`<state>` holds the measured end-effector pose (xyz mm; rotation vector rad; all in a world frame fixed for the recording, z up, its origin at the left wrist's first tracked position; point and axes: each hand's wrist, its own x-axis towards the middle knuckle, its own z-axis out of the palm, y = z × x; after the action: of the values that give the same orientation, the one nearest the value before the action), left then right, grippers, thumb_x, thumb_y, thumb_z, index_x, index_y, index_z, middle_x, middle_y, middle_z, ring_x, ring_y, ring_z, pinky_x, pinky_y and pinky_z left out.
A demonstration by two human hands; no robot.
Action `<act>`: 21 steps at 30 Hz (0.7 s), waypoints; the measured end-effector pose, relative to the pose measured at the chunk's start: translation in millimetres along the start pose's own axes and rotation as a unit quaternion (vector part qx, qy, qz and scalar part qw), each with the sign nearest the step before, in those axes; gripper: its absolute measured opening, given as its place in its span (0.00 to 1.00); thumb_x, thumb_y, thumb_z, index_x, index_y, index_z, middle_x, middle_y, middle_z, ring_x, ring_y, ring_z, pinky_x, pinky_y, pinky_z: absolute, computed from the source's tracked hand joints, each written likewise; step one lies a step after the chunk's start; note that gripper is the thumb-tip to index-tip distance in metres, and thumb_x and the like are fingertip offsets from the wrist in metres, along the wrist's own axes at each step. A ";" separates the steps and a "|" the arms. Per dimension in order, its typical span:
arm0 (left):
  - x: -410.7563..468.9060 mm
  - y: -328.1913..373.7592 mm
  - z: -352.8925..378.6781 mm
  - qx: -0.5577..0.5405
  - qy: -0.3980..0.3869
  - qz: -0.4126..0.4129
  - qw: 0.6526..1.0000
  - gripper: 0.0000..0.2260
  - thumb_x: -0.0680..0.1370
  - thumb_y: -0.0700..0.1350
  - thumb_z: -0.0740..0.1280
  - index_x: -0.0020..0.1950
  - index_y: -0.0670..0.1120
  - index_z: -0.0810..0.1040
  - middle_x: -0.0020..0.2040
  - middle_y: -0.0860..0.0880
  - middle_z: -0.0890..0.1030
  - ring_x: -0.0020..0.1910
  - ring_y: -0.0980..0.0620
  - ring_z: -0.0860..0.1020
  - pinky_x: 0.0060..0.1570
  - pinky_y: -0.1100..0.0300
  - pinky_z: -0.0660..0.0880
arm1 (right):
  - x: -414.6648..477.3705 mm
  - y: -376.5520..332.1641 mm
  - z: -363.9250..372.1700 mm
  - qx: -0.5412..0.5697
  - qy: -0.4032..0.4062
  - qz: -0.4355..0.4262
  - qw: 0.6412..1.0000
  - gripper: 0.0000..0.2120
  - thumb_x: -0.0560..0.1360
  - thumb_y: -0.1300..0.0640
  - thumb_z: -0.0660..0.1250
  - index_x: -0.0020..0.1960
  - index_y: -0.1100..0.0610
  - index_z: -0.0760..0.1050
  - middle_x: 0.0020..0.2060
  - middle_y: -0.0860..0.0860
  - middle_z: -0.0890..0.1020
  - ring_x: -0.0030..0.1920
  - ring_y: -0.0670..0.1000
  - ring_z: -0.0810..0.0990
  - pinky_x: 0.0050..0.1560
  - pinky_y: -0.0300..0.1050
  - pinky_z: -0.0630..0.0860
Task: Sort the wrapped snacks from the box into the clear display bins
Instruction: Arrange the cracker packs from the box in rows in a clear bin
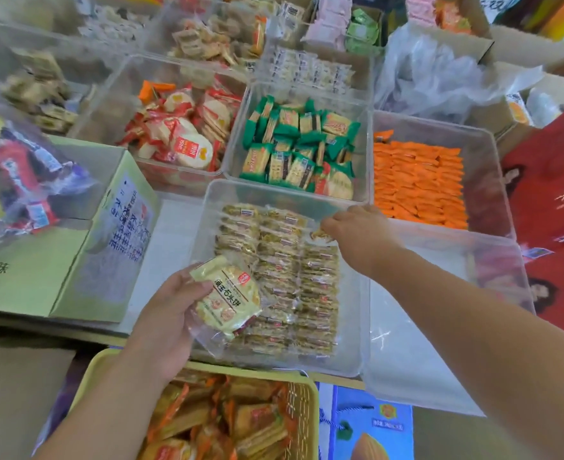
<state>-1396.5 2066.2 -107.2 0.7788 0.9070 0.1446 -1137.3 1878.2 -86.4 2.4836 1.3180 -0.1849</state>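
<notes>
From the head camera we see our left hand (169,313) wrapped round a bunch of yellow biscuit packs (229,295) over the near clear bin (353,363), while our right hand (360,235) pinches one pack (322,234) down inside it, so next we probably need to pick another from the bunch.

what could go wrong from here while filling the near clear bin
1. The left hand grips a stack of yellow packets from one side, over the near left edge of the clear bin. The stack may slip onto the neat rows or into the yellow basket below.
2. The right hand pinches a single packet at the far end of the right column. Pressing it in could push neighbouring packets out of line.
</notes>
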 end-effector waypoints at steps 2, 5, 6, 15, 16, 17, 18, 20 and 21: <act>1.7 -1.2 -1.8 0.000 -0.002 0.002 1.000 0.25 0.69 0.39 0.71 0.67 0.43 0.78 0.61 0.37 0.83 0.59 0.38 0.81 0.56 0.40 0.76 | 10.1 -2.2 7.0 -0.030 -0.020 -0.008 0.999 0.21 0.73 0.66 0.60 0.61 0.48 0.73 0.49 0.50 0.82 0.54 0.58 0.78 0.58 0.55 0.70; 3.9 -2.5 -1.8 0.012 -0.012 0.018 1.000 0.21 0.68 0.39 0.72 0.62 0.46 0.80 0.57 0.42 0.86 0.52 0.44 0.85 0.50 0.45 0.79 | 21.1 -8.2 20.3 -0.023 -0.034 0.001 0.999 0.18 0.73 0.66 0.60 0.59 0.51 0.74 0.45 0.50 0.83 0.45 0.56 0.77 0.47 0.50 0.68; 4.3 -3.2 -1.5 0.017 -0.014 0.023 0.999 0.20 0.68 0.39 0.72 0.60 0.47 0.82 0.55 0.44 0.86 0.50 0.46 0.86 0.49 0.47 0.78 | 24.8 -9.9 24.3 -0.006 -0.050 0.008 0.999 0.17 0.73 0.67 0.60 0.58 0.53 0.74 0.42 0.51 0.81 0.41 0.56 0.75 0.43 0.48 0.68; 1.5 -6.5 -3.8 0.031 -0.032 0.044 0.998 0.18 0.66 0.38 0.73 0.54 0.53 0.86 0.54 0.48 0.86 0.48 0.49 0.86 0.43 0.54 0.81 | 65.8 -13.8 33.3 0.103 -0.248 0.048 0.962 0.11 0.76 0.68 0.64 0.57 0.61 0.77 0.39 0.50 0.77 0.41 0.50 0.78 0.39 0.41 0.74; 1.4 -6.0 -3.7 0.029 -0.034 0.045 0.998 0.18 0.67 0.38 0.73 0.54 0.53 0.86 0.54 0.48 0.86 0.49 0.49 0.86 0.41 0.56 0.82 | 68.0 -15.8 34.2 0.108 -0.259 0.055 0.958 0.11 0.76 0.69 0.65 0.58 0.62 0.78 0.42 0.52 0.79 0.44 0.51 0.80 0.42 0.41 0.75; 1.4 -5.7 -3.8 0.027 -0.037 0.045 0.998 0.18 0.67 0.38 0.73 0.54 0.52 0.86 0.54 0.48 0.86 0.49 0.49 0.86 0.40 0.57 0.82 | 69.2 -18.2 34.7 0.113 -0.268 0.064 0.955 0.12 0.77 0.69 0.65 0.59 0.63 0.78 0.46 0.53 0.81 0.47 0.52 0.80 0.44 0.41 0.75; 1.4 -5.7 -3.8 0.026 -0.037 0.045 0.998 0.18 0.67 0.37 0.73 0.54 0.52 0.85 0.55 0.48 0.86 0.50 0.48 0.86 0.40 0.57 0.82 | 71.1 -20.7 36.1 0.117 -0.276 0.073 0.951 0.11 0.78 0.68 0.64 0.60 0.63 0.78 0.48 0.53 0.80 0.48 0.53 0.80 0.45 0.41 0.74; 1.2 -6.0 -3.5 0.025 -0.036 0.045 0.998 0.18 0.67 0.37 0.73 0.55 0.51 0.85 0.55 0.47 0.86 0.50 0.48 0.86 0.40 0.57 0.82 | 75.8 -23.1 39.8 0.136 -0.281 0.084 0.946 0.12 0.81 0.64 0.61 0.62 0.63 0.78 0.48 0.53 0.77 0.49 0.54 0.77 0.48 0.43 0.72; 1.2 -6.1 -3.5 0.024 -0.035 0.046 0.998 0.18 0.67 0.37 0.73 0.55 0.51 0.85 0.55 0.47 0.86 0.50 0.48 0.86 0.39 0.57 0.82 | 77.0 -24.9 39.1 0.148 -0.283 0.087 0.944 0.13 0.82 0.61 0.59 0.62 0.63 0.77 0.50 0.53 0.77 0.51 0.56 0.78 0.50 0.46 0.73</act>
<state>-1399.6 2064.2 -113.3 0.8651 0.8118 0.1755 -1112.8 1938.1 -148.8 2.4763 0.8697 -1.0336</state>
